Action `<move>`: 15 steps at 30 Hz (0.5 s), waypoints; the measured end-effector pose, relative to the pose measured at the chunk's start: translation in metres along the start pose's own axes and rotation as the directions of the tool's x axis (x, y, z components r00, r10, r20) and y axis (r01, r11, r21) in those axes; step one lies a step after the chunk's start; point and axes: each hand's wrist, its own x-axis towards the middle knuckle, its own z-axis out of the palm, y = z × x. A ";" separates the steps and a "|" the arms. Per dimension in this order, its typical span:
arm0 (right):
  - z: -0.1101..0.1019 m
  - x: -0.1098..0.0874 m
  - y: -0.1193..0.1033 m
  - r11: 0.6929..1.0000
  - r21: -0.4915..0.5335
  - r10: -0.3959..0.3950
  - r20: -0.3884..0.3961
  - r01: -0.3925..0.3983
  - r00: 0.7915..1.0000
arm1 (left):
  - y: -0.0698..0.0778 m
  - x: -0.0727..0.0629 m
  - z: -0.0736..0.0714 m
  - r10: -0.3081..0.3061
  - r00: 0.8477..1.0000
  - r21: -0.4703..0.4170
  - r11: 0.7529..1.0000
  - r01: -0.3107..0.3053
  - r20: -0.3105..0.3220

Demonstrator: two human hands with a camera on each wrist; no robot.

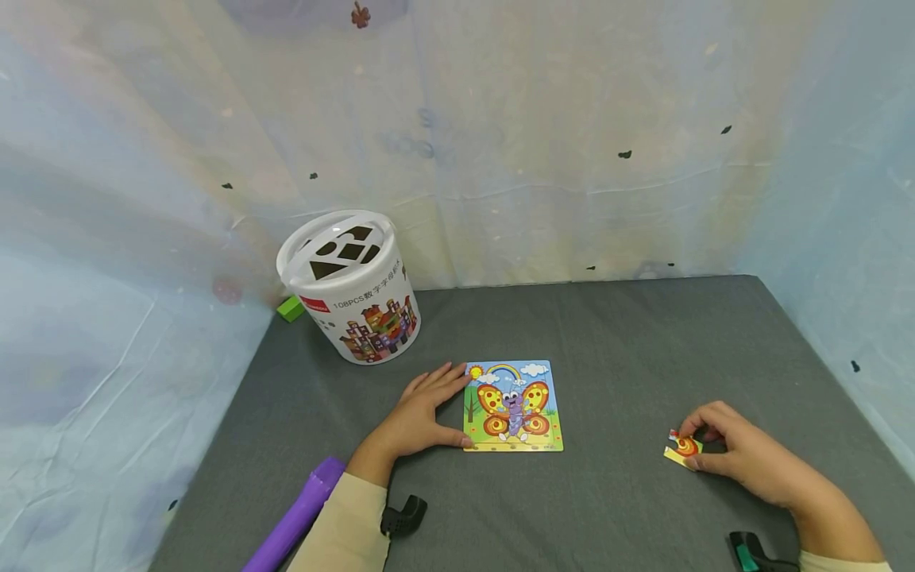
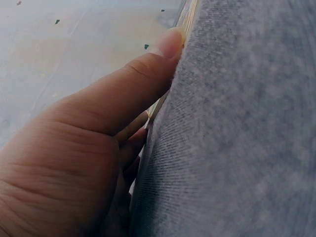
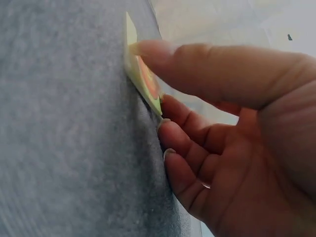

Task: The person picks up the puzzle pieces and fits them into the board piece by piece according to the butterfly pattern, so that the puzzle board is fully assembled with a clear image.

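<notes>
A square butterfly puzzle board (image 1: 513,407) lies flat on the grey cloth. My left hand (image 1: 427,409) is spread along its left side, the fingertips at the upper left corner and the thumb (image 2: 170,43) at the lower left corner. Off to the right, my right hand (image 1: 747,453) pinches a puzzle piece (image 1: 688,447) with an orange swirl and a yellow edge. In the right wrist view, the thumb (image 3: 153,52) presses the piece's near face, which is tilted close over the cloth. The other fingers curl behind it.
A white block bucket (image 1: 372,318) with a shape-cut lid stands behind and left of the board. Beside it is a green block (image 1: 291,308). A purple tube (image 1: 296,516) lies along my left sleeve. Printed curtains (image 1: 536,159) hang behind the grey table (image 1: 608,342).
</notes>
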 end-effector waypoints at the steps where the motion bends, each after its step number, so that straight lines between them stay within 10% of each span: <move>1: 0.000 0.000 -0.001 1.000 0.000 0.015 -0.004 -0.015 1.000 | 0.000 0.000 0.000 -0.001 1.000 -0.003 1.000 0.001 0.000; 15: 0.018 0.016 -0.014 0.966 0.258 0.044 -0.146 -0.005 0.988 | 0.000 0.000 -0.001 -0.012 1.000 -0.011 1.000 0.012 0.005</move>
